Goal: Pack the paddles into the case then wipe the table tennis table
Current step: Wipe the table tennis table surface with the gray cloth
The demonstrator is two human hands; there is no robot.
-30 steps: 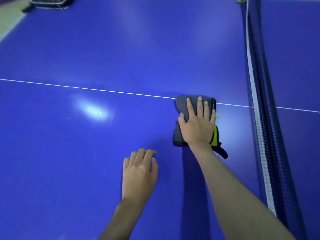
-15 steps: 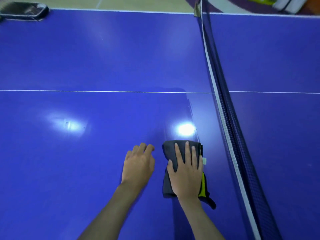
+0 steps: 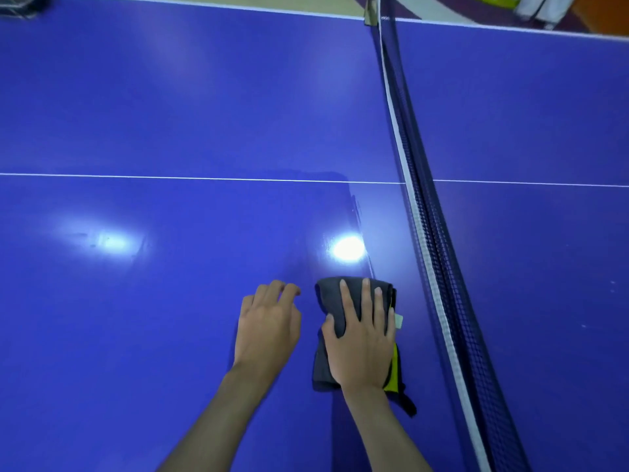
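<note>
Right grip: my right hand (image 3: 362, 338) lay flat on the folded grey cloth (image 3: 332, 301), fingers straight and spread, palm pressing it down onto the desk; nothing was curled round it.
Thumb: it reached off to the left and touched the cloth's left side.
Left grip: my left hand (image 3: 267, 327) rested on the bare desk just beside the cloth, fingers loosely bent at the tips, holding nothing.
Cloth: folded into a long pad lying lengthwise away from me, grey on top, a yellow-green layer (image 3: 394, 371) showing under its right edge, a small pale tag (image 3: 398, 320) sticking out on the right, and a dark corner trailing toward me past my wrist.
Cloth's place: on the near half of the blue desk (image 3: 153, 318), near the net (image 3: 439, 267) but apart from it, and on my side of the white centre line (image 3: 170, 177).
Desk surface: glossy, with two bright light reflections, one just beyond the cloth and one farther left.
Case: a dark object (image 3: 20, 5) sat at the far left corner of the desk, cut off by the frame edge; I could not tell its contents.
Net: it ran from the far edge toward me on my right, white band on top.
</note>
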